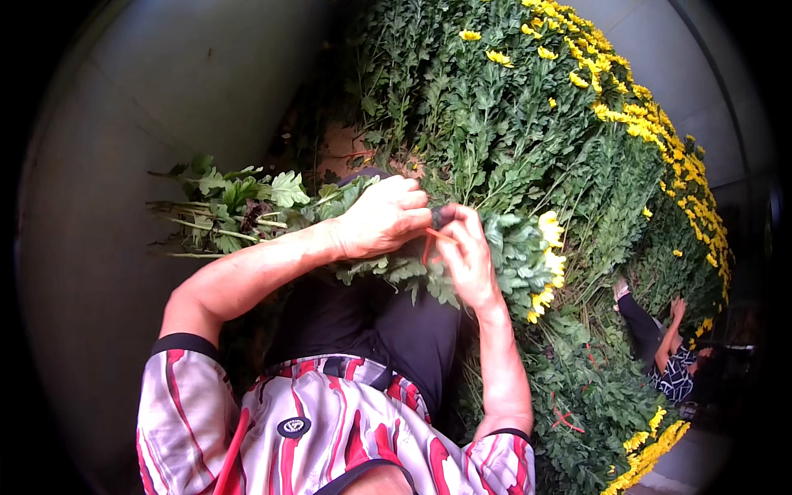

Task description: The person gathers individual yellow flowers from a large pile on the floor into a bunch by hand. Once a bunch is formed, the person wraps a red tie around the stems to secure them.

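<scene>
A bunch of yellow chrysanthemums lies across my lap, its cut stems to the left and its blooms to the right. My left hand rests on top of the bunch, fingers curled on one part of a red tie. Close beside it, my right hand pinches the tie between thumb and fingers over the leaves. Red ends of the tie hang down between both hands. The underside of the bunch is partly hidden by my forearm and hands.
A large heap of leafy chrysanthemum stems with yellow blooms rises ahead and right. Tied bunches with red ties lie at lower right. Another person sits at the far right. A grey surface stands at the left.
</scene>
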A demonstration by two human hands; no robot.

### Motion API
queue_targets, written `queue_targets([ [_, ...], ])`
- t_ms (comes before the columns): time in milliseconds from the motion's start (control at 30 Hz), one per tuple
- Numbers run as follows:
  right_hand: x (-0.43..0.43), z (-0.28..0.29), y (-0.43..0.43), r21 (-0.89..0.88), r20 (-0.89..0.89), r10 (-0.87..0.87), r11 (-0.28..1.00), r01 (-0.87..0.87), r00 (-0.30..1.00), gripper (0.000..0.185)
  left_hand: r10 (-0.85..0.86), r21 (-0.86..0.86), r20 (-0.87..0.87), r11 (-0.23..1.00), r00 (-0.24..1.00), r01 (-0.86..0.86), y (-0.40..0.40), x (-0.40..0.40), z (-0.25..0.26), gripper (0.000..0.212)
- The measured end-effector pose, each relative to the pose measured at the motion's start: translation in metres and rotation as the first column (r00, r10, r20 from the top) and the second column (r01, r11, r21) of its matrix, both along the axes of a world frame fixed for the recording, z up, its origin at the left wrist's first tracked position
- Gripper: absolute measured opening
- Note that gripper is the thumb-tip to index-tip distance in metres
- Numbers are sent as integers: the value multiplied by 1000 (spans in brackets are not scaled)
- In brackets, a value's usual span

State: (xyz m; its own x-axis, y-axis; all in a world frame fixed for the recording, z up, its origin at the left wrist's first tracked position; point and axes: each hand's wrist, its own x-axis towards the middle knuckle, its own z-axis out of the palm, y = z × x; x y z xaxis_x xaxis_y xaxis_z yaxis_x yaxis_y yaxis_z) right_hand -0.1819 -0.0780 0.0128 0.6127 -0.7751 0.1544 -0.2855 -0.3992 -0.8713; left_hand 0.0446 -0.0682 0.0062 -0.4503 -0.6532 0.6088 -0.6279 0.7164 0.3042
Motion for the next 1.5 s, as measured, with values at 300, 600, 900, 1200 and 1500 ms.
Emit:
queue_targets([
  [300, -7, 15, 46, -229, -70, -39, 973, 22, 997, 9, 389, 729, -685, 358, 616, 584, 8, -9, 0, 24],
  [600, -11, 26, 43, 42, -9, -94, 995, 95, 995, 5, 148, 748, -611, 428, 777, 507, 14, -22, -5, 18],
  [900, -4, 33, 38, -389, -340, -298, 908, 155, 892, 17, 35, 650, -629, 571, 776, 501, 15, -16, -6, 12],
  [1200, 5, 27, 18, -68, 4, -157, 985, 157, 988, 8, 74, 733, -678, 145, 731, 665, -5, 6, -7, 12],
  [1500, 8, 0, 1, -177, -106, -213, 965, 192, 971, 19, 102, -14, -82, 995, 991, -103, 10, -36, -13, 23],
])
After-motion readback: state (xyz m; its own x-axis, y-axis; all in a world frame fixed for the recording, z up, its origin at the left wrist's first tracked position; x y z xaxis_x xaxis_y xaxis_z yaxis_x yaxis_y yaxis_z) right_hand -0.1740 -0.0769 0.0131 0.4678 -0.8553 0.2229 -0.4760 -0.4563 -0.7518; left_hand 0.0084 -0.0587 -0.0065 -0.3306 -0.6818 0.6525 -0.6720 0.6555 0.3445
